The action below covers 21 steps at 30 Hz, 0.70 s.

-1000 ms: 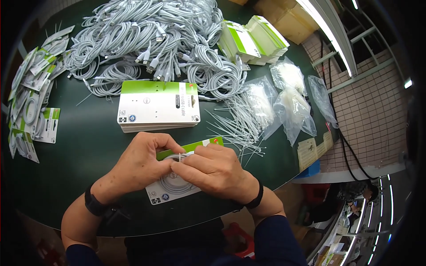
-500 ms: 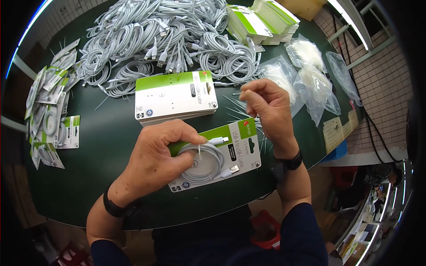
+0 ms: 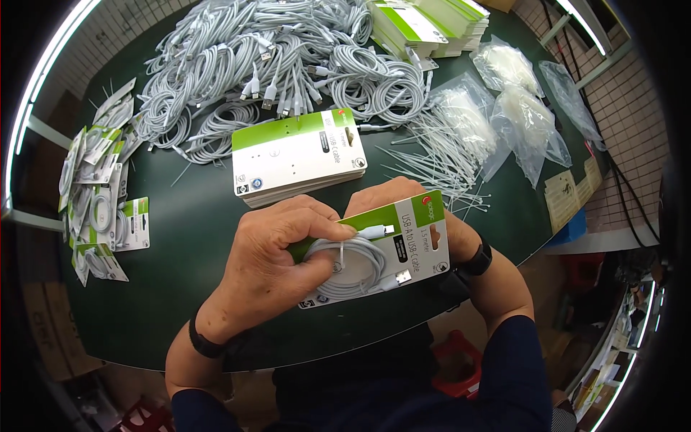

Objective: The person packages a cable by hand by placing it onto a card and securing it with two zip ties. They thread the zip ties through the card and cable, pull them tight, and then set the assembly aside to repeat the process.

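Note:
A white-and-green cardboard packaging card (image 3: 425, 253) is held tilted above the table edge with a coiled white USB cable (image 3: 376, 268) lying against its front. My left hand (image 3: 277, 248) is closed on the card and the coil, thumb and forefinger pinching near the upper plug. A white cable tie (image 3: 342, 253) crosses the coil by the thumb. Both metal plugs point right across the card. Behind the card is my right hand (image 3: 381, 195); its knuckles show above the upper edge, but its fingers are hidden.
Beyond my hands stands a stack of similar cards (image 3: 299, 155). A large heap of coiled cables (image 3: 237, 79) lies at the back. Loose cable ties (image 3: 439, 151) and plastic bags of ties (image 3: 525, 129) are on the right. Carded cables (image 3: 101, 209) pile up at left; more card stacks (image 3: 410, 32) stand far back.
My right hand has moved down and left, from above the loose ties to behind the card. My left hand still grips the card and cable. The whole view has shifted slightly.

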Each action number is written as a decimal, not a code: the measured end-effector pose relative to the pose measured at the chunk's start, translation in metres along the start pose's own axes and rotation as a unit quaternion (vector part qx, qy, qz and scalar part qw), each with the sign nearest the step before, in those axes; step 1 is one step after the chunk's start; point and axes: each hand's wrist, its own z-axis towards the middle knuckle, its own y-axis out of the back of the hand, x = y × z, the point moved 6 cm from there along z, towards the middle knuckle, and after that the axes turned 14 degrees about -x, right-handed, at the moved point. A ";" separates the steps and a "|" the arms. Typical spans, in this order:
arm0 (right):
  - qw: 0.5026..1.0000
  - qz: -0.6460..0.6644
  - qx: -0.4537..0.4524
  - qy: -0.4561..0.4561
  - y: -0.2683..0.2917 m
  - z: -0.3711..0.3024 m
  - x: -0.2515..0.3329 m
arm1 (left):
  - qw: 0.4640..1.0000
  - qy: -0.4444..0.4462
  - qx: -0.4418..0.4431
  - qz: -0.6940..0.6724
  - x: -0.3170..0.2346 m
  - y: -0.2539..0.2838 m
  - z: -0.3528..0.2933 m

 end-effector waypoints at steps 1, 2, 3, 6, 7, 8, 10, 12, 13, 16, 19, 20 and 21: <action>1.000 0.000 0.000 -0.002 0.000 0.001 -0.001 | 1.000 0.001 0.000 -0.001 0.000 -0.001 0.000; 1.000 -0.007 0.002 0.030 0.000 0.003 0.001 | 1.000 0.000 0.003 0.004 -0.002 -0.001 0.000; 0.998 -0.014 0.003 0.061 -0.001 0.005 0.003 | 1.000 -0.001 0.006 0.010 -0.003 -0.002 -0.001; 0.994 -0.067 -0.014 0.089 -0.001 0.008 0.003 | 0.999 -0.014 0.026 0.021 -0.001 -0.006 -0.005; 0.989 -0.113 -0.033 0.088 0.001 0.008 0.001 | 0.998 -0.027 0.042 0.028 0.000 -0.008 -0.007; 0.982 -0.157 -0.052 0.086 0.004 0.008 -0.001 | 0.997 -0.040 0.059 0.036 0.000 -0.011 -0.009; 0.976 -0.177 -0.072 0.100 0.008 0.008 0.005 | 0.994 -0.071 0.066 0.059 -0.003 -0.013 -0.006; 0.961 -0.216 -0.106 0.133 0.014 0.009 0.014 | 0.982 -0.134 0.072 0.110 -0.006 -0.016 -0.003; 0.962 -0.213 -0.109 0.130 0.016 0.009 0.014 | 0.982 -0.130 0.077 0.111 -0.005 -0.018 -0.002; 0.971 -0.190 -0.097 0.111 0.018 0.009 0.017 | 0.957 -0.210 0.087 0.177 -0.012 -0.021 -0.003; 0.969 -0.197 -0.111 0.101 0.019 0.011 0.013 | 0.947 -0.238 0.080 0.201 -0.003 -0.024 -0.006; 0.968 -0.202 -0.115 0.097 0.019 0.010 0.011 | 0.941 -0.253 0.074 0.212 -0.003 -0.026 -0.006; 0.968 -0.199 -0.120 0.097 0.018 0.010 0.009 | 0.940 -0.253 0.079 0.214 -0.002 -0.026 -0.007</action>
